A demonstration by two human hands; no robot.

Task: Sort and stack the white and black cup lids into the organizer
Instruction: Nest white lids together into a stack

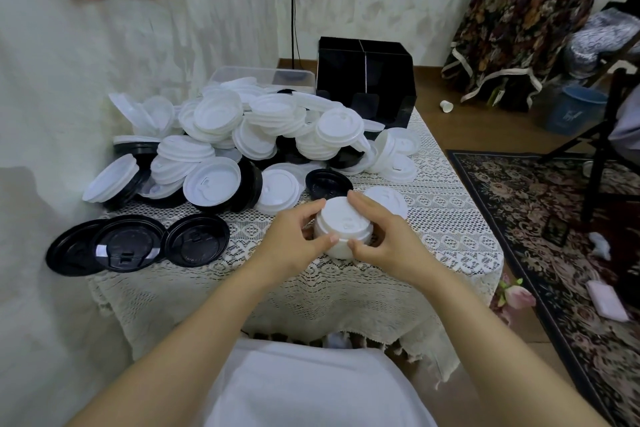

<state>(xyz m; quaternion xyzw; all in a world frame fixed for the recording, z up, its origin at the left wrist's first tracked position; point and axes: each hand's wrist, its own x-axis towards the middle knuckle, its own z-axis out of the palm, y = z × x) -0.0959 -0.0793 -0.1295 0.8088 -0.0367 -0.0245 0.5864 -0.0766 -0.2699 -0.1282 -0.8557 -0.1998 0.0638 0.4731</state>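
A short stack of white lids (341,224) stands on the lace tablecloth (433,218) near the table's middle. My left hand (294,239) grips its left side with thumb and fingers curled round it. My right hand (384,232) grips its right side the same way. A big heap of white and black lids (242,139) covers the back left of the table. Three black lids (138,243) lie side by side at the front left. One black lid (327,184) and one white lid (388,199) lie just behind the stack. The black organizer (367,80) stands at the far edge.
A clear plastic box (263,74) sits behind the heap by the wall. The floor to the right holds a patterned rug (554,236), a blue bucket (578,111), a small paper cup (446,106) and a dark chair frame (602,146).
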